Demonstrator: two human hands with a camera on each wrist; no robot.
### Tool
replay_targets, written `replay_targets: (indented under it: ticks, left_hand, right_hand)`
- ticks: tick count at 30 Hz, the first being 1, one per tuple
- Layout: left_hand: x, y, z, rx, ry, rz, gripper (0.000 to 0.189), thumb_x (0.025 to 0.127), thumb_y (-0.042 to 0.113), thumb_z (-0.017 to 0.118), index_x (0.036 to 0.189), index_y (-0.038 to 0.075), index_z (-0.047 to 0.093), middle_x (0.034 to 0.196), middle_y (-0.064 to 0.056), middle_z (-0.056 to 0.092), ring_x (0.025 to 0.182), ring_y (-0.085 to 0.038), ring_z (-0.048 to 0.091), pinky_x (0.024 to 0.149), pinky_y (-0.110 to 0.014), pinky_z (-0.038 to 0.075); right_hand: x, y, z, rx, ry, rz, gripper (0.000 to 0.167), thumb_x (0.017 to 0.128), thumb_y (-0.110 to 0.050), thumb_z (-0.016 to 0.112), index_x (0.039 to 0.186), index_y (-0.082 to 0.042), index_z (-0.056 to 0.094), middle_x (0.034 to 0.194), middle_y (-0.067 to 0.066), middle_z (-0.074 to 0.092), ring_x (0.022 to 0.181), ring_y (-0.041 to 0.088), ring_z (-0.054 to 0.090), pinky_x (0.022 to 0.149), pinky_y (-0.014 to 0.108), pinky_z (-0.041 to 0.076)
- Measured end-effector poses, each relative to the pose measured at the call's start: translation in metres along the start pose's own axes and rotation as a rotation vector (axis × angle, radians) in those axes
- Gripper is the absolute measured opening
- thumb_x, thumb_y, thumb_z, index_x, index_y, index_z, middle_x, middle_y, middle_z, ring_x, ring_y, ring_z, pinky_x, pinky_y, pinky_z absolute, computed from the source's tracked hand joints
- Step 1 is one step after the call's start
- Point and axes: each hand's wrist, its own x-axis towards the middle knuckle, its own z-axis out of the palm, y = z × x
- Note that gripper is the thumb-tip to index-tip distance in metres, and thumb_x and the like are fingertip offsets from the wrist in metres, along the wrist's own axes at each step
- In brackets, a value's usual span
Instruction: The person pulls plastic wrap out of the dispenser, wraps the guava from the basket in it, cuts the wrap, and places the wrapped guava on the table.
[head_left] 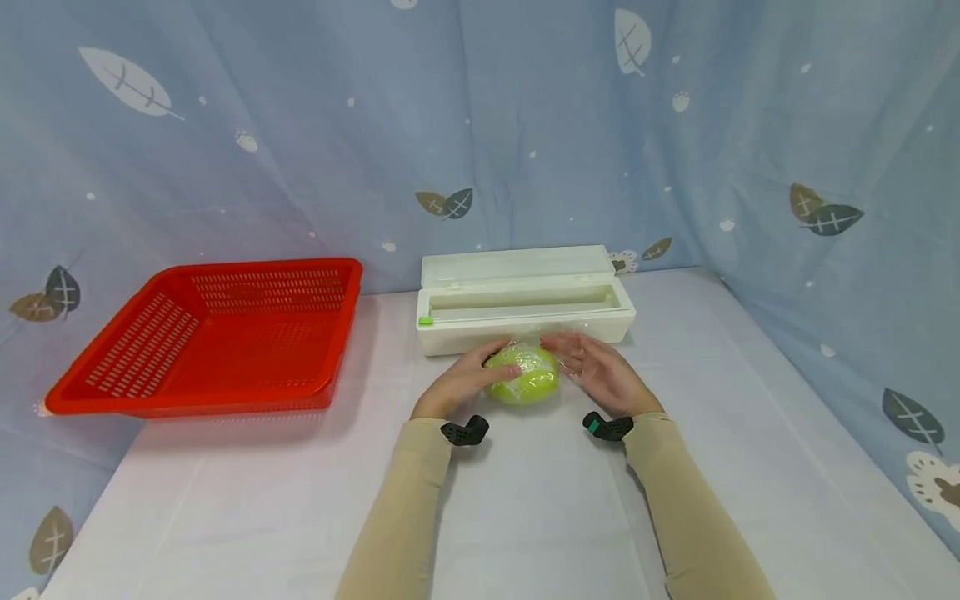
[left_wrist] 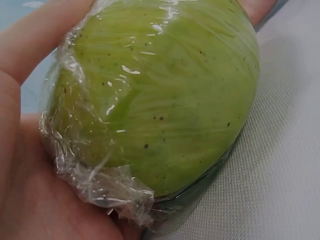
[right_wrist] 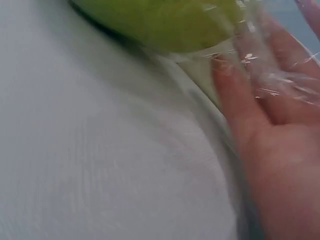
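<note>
A yellow-green mango (head_left: 525,387) with dark specks sits in front of me, covered in clear plastic wrap (left_wrist: 100,185). My left hand (head_left: 459,380) holds the mango from its left side, thumb across the near face and palm against bunched wrap. On the other side, my right hand (head_left: 603,377) has its fingers extended beside the mango. In the right wrist view, a loose end of wrap stretches from the mango over those fingers, while the thumb lies close to the mango's edge.
Just beyond my hands stands a white wrap dispenser box (head_left: 517,332), its lid (head_left: 517,265) raised and a green slider (head_left: 426,321) at its left end. To the left is a red plastic basket (head_left: 337,367). A white cloth covers the table (head_left: 525,517); a blue leaf-print curtain (head_left: 525,125) hangs behind.
</note>
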Motion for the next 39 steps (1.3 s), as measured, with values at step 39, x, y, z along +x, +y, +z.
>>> replay_targets:
  ticks: [39]
  left_hand:
    - [0.002, -0.004, 0.001, -0.026, 0.005, 0.114, 0.058, 0.073, 0.055, 0.064, 0.125, 0.039, 0.045, 0.130, 0.018, 0.041, 0.122, -0.006, 0.033, 0.099, -0.040, 0.026]
  right_hand:
    - [0.027, 0.020, 0.088, -1.025, 0.232, -0.279, 0.030, 0.097, -0.022, 0.039, 0.110, -0.013, 0.064, 0.116, -0.001, 0.058, 0.118, 0.017, 0.043, 0.102, 0.033, 0.025]
